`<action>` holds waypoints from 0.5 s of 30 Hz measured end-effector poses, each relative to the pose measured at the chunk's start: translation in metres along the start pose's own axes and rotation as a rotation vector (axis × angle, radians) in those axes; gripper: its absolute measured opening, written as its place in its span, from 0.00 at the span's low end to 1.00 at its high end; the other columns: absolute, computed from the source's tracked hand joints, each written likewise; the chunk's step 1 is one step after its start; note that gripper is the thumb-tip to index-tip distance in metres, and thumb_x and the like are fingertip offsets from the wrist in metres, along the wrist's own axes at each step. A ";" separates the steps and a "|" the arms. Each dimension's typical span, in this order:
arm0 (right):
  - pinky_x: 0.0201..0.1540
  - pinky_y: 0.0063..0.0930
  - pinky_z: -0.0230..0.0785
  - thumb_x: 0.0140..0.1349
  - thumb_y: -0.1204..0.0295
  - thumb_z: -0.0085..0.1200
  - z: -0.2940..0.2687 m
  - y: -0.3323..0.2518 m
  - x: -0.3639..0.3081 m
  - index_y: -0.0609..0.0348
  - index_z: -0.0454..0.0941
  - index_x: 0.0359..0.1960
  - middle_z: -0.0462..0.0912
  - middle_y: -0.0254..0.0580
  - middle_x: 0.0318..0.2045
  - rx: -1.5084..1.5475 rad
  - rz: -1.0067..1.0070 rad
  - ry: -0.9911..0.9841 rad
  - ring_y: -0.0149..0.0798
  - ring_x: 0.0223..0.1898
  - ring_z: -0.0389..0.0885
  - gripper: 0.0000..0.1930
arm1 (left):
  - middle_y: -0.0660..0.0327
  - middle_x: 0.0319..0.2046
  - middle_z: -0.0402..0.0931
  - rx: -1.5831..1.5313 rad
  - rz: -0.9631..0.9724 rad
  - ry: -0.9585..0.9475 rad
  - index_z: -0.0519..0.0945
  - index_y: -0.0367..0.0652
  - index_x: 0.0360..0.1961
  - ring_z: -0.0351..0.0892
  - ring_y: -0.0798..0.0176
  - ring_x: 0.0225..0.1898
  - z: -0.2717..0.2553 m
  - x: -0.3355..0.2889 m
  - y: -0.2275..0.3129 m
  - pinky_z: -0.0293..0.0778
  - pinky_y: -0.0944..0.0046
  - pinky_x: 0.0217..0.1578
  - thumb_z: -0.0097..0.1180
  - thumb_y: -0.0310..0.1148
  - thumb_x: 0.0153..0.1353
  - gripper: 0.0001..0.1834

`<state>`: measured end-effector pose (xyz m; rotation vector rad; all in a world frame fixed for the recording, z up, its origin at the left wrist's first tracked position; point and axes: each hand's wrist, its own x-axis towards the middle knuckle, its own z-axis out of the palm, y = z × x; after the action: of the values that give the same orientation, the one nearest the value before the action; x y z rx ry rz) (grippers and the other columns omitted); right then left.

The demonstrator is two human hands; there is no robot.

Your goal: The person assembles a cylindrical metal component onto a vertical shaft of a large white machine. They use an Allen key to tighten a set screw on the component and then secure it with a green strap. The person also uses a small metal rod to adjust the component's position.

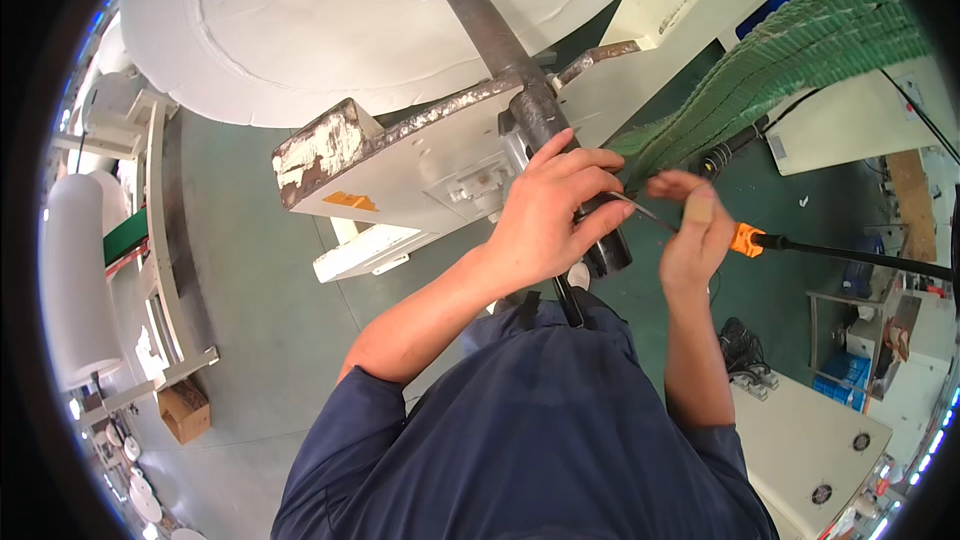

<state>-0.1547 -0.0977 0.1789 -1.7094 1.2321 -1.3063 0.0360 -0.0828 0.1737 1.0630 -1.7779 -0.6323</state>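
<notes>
Strip: a thin grey metal strip [628, 205] ran between both hands, just beside the dark steel shaft [500, 35] over the green floor.
Left hand [548, 212]: grip curled shut over the strip's near end.
Right hand [693, 230]: fingertips pinched the far end; orange-collared black tool [745, 238] touching behind.
Advice: best kept taut, clear of the green webbing [790, 50].

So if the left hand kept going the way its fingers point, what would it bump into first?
Probably the right hand, just across from the left hand, with a thin strip between them. Depth is hard to judge.
</notes>
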 end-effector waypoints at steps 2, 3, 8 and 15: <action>0.42 0.29 0.75 0.76 0.65 0.40 -0.003 0.014 0.025 0.73 0.79 0.39 0.85 0.45 0.31 -0.099 -0.143 0.022 0.38 0.34 0.84 0.20 | 0.57 0.48 0.81 0.011 -0.019 0.036 0.82 0.40 0.40 0.81 0.54 0.48 0.002 -0.001 0.001 0.57 0.42 0.69 0.66 0.30 0.58 0.10; 0.39 0.28 0.74 0.75 0.65 0.40 0.000 0.022 0.039 0.72 0.79 0.37 0.84 0.44 0.28 -0.040 -0.145 -0.020 0.37 0.32 0.84 0.21 | 0.57 0.48 0.81 0.016 -0.019 0.067 0.82 0.40 0.41 0.81 0.54 0.48 0.004 -0.001 0.002 0.57 0.42 0.69 0.66 0.30 0.58 0.11; 0.29 0.26 0.70 0.75 0.60 0.40 0.025 0.050 0.105 0.68 0.79 0.30 0.80 0.41 0.20 0.427 0.028 -0.314 0.34 0.22 0.78 0.23 | 0.55 0.41 0.81 0.077 -0.046 0.151 0.81 0.38 0.43 0.81 0.49 0.44 0.010 0.000 0.012 0.61 0.41 0.67 0.65 0.33 0.58 0.14; 0.26 0.24 0.59 0.73 0.56 0.42 0.094 0.040 0.130 0.64 0.79 0.29 0.74 0.31 0.17 0.559 0.210 -0.265 0.26 0.20 0.68 0.24 | 0.56 0.32 0.83 0.217 -0.183 0.170 0.82 0.36 0.42 0.81 0.54 0.33 0.001 0.021 0.025 0.69 0.53 0.60 0.62 0.31 0.59 0.12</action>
<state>-0.0682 -0.2379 0.1610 -1.2631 0.7724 -1.1191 0.0216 -0.0885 0.2023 1.3976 -1.6395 -0.4497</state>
